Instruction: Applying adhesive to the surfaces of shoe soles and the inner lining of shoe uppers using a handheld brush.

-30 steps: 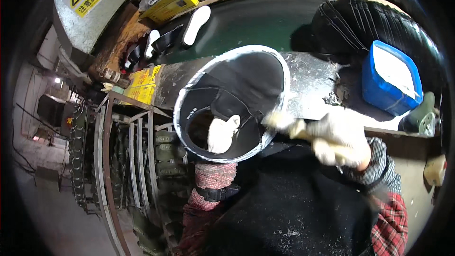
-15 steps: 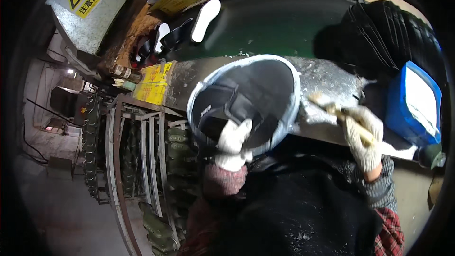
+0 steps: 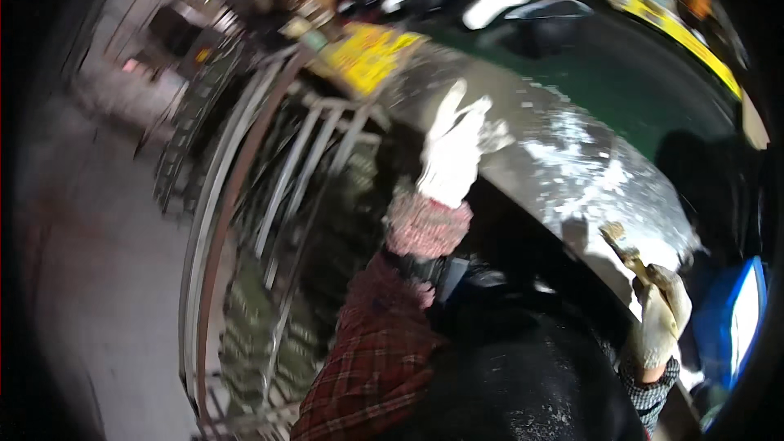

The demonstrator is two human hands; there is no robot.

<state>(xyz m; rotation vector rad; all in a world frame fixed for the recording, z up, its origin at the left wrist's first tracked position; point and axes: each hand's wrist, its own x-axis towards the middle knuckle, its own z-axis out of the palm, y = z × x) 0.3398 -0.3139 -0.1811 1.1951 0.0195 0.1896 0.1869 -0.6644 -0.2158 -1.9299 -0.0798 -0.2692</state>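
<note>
The brush [image 3: 633,261] is at the lower right, over the near edge of the desk [image 3: 457,57], its bristles pointing up and to the left. The right hand [image 3: 660,314] holds it, the gloved grip closed around the handle. The left hand [image 3: 457,151] is empty: its grip is loose, with the gloved fingers spread over the desk's near side; whether they touch the top, I cannot tell.

The brush should be light, with a stiff handle and softer bristles. The handle looks the best place to take hold, near the bristles for control; any wet white matter on it could make it slippery.

White smears [image 3: 584,159] cover the desk beyond the brush and could soil whatever is laid there. A blue tub [image 3: 727,318] stands just beside the right hand, limiting room on that side. To the left, a metal rack [image 3: 216,220] with dark green pieces crowds the left arm. Across the desk, a white sole [image 3: 500,2] lies on the green belt [image 3: 629,106], well apart from both hands.
</note>
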